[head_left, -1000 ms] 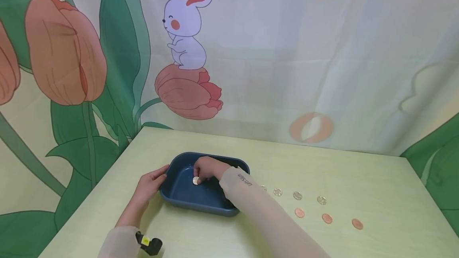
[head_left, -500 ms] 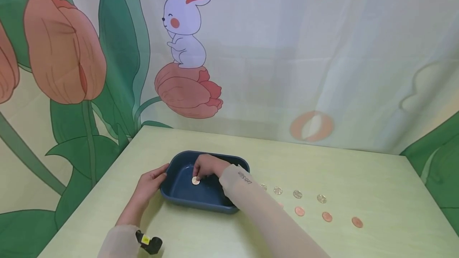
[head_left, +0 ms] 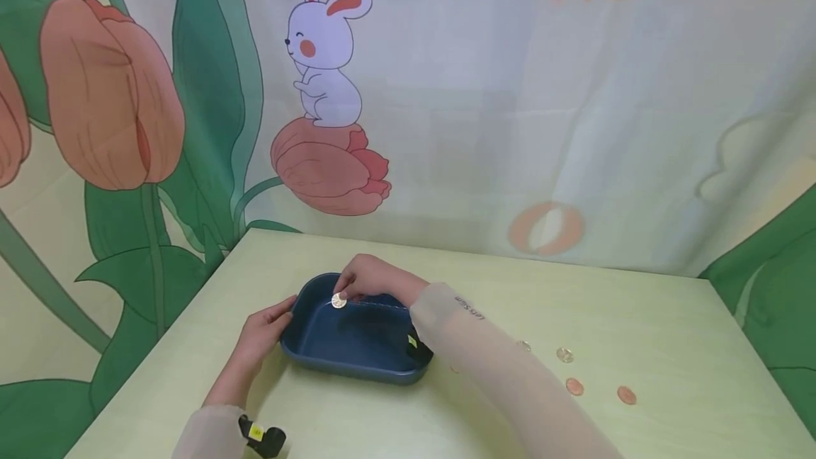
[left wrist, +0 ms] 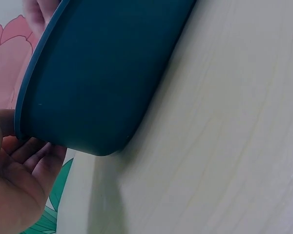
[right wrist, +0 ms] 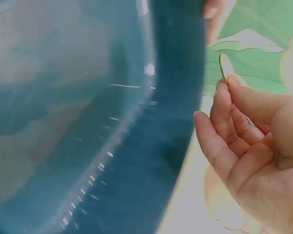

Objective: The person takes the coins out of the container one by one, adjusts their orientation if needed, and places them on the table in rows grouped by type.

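Note:
A dark blue plastic basin (head_left: 352, 371) stands on the table. At its left end my left hand (head_left: 260, 335) holds the rim; in the left wrist view the thumb lies at the rim and the fingers curl against the outer wall (left wrist: 83, 112). Thumb and forefinger of my right hand (head_left: 372, 276) pinch a gold-coloured coin (head_left: 339, 300) over the far left part of the basin. The right wrist view shows that coin (right wrist: 225, 67) edge-on at the fingertips, with the other fingers loosely bent. My right sleeve hides the basin's right end.
To the right on the pale table (head_left: 676, 346) lie gold coins (head_left: 564, 355) and copper-coloured coins (head_left: 627, 395), some covered by my right sleeve (head_left: 497, 353). A printed cloth (head_left: 446, 126) with tulips and a rabbit hangs behind the table.
My right hand has risen from low inside the basin toward its far rim, the coin still pinched. The right forearm now covers more of the coins. My left hand keeps its place on the rim.

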{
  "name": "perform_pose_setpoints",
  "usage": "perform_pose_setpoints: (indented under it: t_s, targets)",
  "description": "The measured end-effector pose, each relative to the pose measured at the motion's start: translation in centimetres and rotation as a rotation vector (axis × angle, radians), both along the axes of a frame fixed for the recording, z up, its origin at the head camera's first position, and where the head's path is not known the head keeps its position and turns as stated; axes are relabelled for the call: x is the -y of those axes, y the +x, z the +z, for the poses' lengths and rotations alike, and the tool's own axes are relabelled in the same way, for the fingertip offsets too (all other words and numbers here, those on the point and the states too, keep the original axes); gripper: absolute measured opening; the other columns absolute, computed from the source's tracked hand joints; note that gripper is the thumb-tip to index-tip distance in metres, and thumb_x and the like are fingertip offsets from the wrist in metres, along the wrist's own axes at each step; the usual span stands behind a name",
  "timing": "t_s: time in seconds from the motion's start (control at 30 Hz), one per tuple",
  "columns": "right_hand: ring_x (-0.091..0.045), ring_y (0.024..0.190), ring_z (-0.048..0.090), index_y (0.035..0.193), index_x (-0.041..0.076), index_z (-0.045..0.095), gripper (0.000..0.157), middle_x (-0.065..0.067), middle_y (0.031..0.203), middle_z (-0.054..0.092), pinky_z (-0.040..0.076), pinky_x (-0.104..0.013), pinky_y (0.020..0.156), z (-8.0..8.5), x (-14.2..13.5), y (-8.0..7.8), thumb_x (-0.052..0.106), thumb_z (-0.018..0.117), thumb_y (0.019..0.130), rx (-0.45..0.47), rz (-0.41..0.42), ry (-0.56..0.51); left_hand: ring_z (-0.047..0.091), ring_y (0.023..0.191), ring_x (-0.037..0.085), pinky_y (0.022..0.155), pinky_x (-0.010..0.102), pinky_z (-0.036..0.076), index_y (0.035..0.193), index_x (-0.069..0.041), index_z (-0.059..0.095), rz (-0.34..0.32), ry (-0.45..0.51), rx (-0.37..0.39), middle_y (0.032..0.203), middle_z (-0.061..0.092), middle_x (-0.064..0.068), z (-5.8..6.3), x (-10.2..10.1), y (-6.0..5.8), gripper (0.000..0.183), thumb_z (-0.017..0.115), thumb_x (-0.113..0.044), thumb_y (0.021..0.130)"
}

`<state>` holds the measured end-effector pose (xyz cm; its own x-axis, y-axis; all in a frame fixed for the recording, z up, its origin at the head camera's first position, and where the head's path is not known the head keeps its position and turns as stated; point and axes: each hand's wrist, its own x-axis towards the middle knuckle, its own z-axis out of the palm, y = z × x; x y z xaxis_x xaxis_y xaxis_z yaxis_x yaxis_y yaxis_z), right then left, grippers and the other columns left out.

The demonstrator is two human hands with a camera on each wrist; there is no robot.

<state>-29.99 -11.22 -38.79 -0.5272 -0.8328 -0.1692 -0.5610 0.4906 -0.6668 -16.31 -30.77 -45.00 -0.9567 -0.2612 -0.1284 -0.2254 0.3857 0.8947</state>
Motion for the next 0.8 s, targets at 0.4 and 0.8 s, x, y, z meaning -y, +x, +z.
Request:
perform_pose_setpoints:
  t_s: [0.4,0.8]
  targets:
    - [-0.009,0.069,0.065,0.112,0.000,0.073,0.023,-0.015,0.105,0.075,0.062,-0.028,0.076,3.2,-6.2,0.3,0.013,0.067,0.093,0.224,-0.221,-0.177,0.032,0.146,0.038,0.119,0.050,0.032,0.145,0.000,0.044,0.002,-0.024,0.011,0.152,0.040,0.021,-0.1,0.2,-0.1,0.044,0.046,-0.011,0.102]
    - [-0.009,0.068,0.063,0.114,0.001,0.072,0.025,-0.001,0.090,0.073,0.060,-0.030,0.077,1.6,-14.1,1.9,0.015,0.068,0.093,0.373,-0.408,-0.279,0.031,0.147,0.038,0.119,0.049,0.032,0.146,0.000,0.041,-0.014,-0.016,0.015,0.153,0.037,0.020,-0.1,-0.1,-0.1,0.045,0.044,-0.011,0.103]
